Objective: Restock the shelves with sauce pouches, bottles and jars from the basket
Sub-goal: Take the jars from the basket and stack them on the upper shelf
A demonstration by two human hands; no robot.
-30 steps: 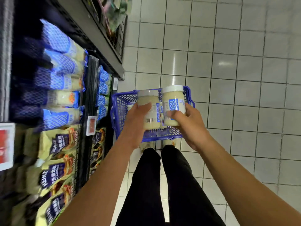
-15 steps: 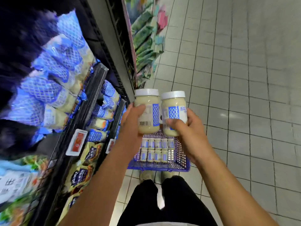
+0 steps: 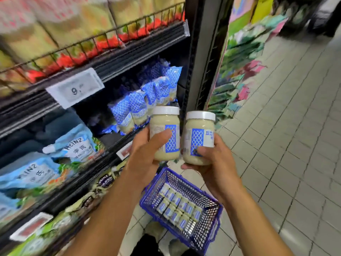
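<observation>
Jars in both your hands: left hand [image 3: 147, 154] wraps fingers round one jar [image 3: 164, 133], right hand [image 3: 212, 163] wraps the other jar [image 3: 200, 137], both upright above the basket [image 3: 204, 235], shelves [image 3: 114, 58] left.

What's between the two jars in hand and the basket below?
Only the hands, in the head view: the left hand grips the left jar, the right hand grips the right jar. Beneath them a patch of floor shows, then the basket rim.
</observation>
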